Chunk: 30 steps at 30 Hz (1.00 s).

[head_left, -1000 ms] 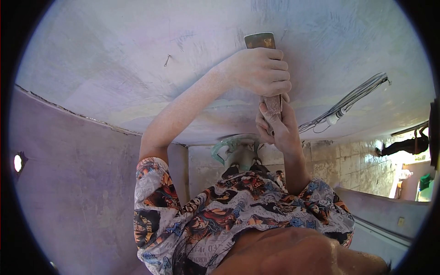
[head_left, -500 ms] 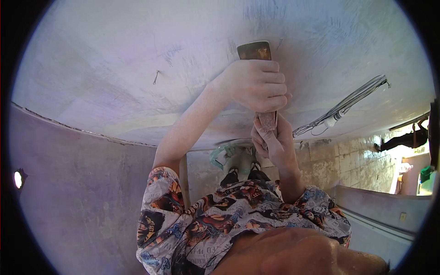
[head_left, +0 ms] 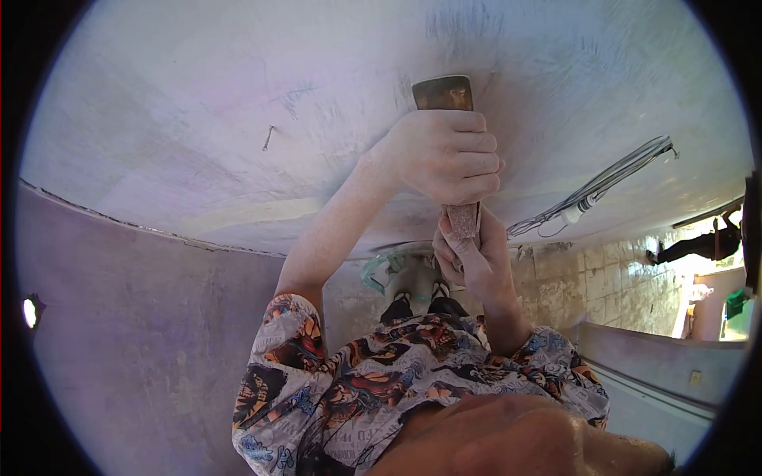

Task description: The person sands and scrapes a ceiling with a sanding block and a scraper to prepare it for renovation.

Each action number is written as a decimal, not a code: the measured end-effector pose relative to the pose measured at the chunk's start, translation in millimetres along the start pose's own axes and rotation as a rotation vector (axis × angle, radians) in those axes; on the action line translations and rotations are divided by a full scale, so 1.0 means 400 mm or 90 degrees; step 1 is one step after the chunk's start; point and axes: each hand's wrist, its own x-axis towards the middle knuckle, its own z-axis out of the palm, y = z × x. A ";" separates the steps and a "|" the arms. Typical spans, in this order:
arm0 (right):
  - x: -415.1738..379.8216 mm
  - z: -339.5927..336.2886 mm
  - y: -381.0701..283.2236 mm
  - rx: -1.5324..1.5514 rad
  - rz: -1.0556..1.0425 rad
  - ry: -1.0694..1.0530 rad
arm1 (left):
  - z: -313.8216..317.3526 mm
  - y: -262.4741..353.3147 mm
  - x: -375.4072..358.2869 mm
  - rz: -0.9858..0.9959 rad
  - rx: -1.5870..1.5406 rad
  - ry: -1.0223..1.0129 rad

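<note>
Pale wall (head_left: 198, 79): showing scuffs, rising above the tiled floor (head_left: 556, 282)
Cables (head_left: 611, 178): hanging right
Flat tool (head_left: 446, 94): showing brown top, gritty end, sitting above wall's lower edge
Grip: left hand (head_left: 448, 159) wrapping its middle, right hand (head_left: 479, 258) clasping lower end

A slight gloss is seen on the flat brown rectangular tool (head_left: 444, 94), while its lower end is covered with something rough and grainy, like abrasive paper. The broad pale wall surface (head_left: 198, 95) is matt, chalky and streaked with dark scuffs. Soft printed cloth is seen in the multicoloured shirt (head_left: 381, 369), and patchy shine on the beige floor tiles (head_left: 615, 278).
</note>
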 end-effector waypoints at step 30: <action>-0.012 -0.004 -0.001 -0.041 0.006 0.009 | 0.004 0.010 -0.006 -0.012 0.024 0.027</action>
